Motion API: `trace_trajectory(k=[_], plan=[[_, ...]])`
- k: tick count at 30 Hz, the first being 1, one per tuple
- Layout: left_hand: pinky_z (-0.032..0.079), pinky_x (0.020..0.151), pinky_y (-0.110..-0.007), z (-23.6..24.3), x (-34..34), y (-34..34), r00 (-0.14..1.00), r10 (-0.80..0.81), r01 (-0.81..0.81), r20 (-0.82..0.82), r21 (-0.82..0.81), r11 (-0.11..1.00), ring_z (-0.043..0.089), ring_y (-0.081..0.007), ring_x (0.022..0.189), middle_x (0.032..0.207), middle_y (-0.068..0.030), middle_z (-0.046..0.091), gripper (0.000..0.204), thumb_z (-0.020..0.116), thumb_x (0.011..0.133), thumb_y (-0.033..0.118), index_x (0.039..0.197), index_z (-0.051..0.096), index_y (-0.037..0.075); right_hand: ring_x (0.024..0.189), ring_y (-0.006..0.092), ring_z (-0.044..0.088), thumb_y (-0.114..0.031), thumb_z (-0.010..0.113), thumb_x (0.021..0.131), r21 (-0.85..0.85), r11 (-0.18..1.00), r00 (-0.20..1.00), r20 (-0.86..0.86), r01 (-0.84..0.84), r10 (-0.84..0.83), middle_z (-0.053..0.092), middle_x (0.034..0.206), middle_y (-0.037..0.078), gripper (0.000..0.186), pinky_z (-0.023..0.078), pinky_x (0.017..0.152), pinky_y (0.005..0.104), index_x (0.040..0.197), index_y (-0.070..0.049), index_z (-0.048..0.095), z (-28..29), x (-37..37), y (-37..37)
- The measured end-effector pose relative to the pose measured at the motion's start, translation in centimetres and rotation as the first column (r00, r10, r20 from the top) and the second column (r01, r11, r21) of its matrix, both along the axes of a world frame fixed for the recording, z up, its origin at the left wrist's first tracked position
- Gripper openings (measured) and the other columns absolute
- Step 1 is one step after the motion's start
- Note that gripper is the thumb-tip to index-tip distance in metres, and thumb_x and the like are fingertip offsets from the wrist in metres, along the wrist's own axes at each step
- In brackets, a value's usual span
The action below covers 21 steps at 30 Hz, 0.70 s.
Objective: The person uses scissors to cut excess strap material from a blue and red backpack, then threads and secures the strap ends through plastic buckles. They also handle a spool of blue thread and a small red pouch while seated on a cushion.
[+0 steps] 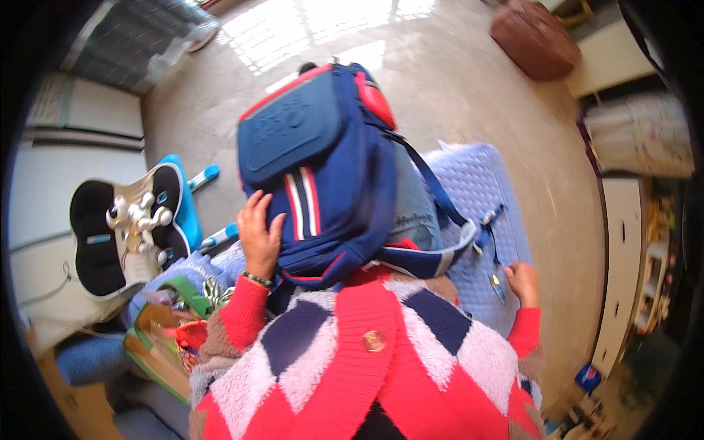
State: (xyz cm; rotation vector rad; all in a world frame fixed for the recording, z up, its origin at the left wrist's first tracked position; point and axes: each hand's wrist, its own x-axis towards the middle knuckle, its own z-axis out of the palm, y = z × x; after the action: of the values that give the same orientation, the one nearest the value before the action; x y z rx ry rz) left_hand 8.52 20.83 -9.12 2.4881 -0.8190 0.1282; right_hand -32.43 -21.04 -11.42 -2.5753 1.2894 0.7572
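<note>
Below the head camera, I'm seeing the left hand [260, 233] pressing spread fingers against the backpack [326, 165], probably steadying it upright; the right hand [522, 282] is curling beside the blue pad [513, 227], its grip unclear.

To your left you have a black-and-beige padded seat [92, 264] with a white knobbed object [141, 218] lying on it, near a pale cabinet [81, 167]. Off to your right, a white unit [622, 253] with dark handles stands along the floor [455, 95], and a brown bag [534, 42] sits farther ahead.
</note>
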Motion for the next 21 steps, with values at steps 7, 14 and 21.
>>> trace_trajectory(k=[7,14,21], plan=[[0.038,0.1,-0.044,0.1,-0.6,-0.5,0.999,0.044,-0.044,0.004,-0.044,0.998,0.047,-0.0356,0.115,0.129,-0.0127,0.053,0.046,0.072,0.078,0.017,0.12,0.058,0.006,0.089,0.0229,0.068,-0.021,0.065,0.089,0.264,0.931,0.51,0.854,-0.253,-0.103,0.068,0.106,0.013,0.033,0.052,0.075,0.031,0.113,0.0,0.063,5.5,22.3,2.3],[0.04,0.098,-0.043,0.2,-1.2,-0.8,0.997,0.079,-0.079,0.006,-0.08,0.994,0.048,-0.0356,0.112,0.129,-0.0117,0.053,0.043,0.075,0.075,0.014,0.114,0.06,0.005,0.104,0.025,0.061,-0.044,0.069,0.084,0.559,0.762,0.468,0.796,-0.325,-0.384,0.059,0.121,0.017,0.069,0.048,0.091,0.0351,0.131,0.003,0.048,4.0,40.6,7.9],[0.038,0.102,-0.044,0.4,-1.4,-1.0,0.981,0.181,-0.19,-0.066,-0.163,0.968,0.044,-0.0377,0.12,0.135,-0.0174,0.044,0.043,0.075,0.074,0.011,0.112,0.056,0.002,0.099,0.0206,0.061,-0.035,0.073,0.083,0.921,0.32,0.626,0.386,-0.222,-0.677,0.062,0.114,0.012,0.064,0.048,0.088,0.0312,0.131,0.0,0.05,2.0,42.2,6.5]])
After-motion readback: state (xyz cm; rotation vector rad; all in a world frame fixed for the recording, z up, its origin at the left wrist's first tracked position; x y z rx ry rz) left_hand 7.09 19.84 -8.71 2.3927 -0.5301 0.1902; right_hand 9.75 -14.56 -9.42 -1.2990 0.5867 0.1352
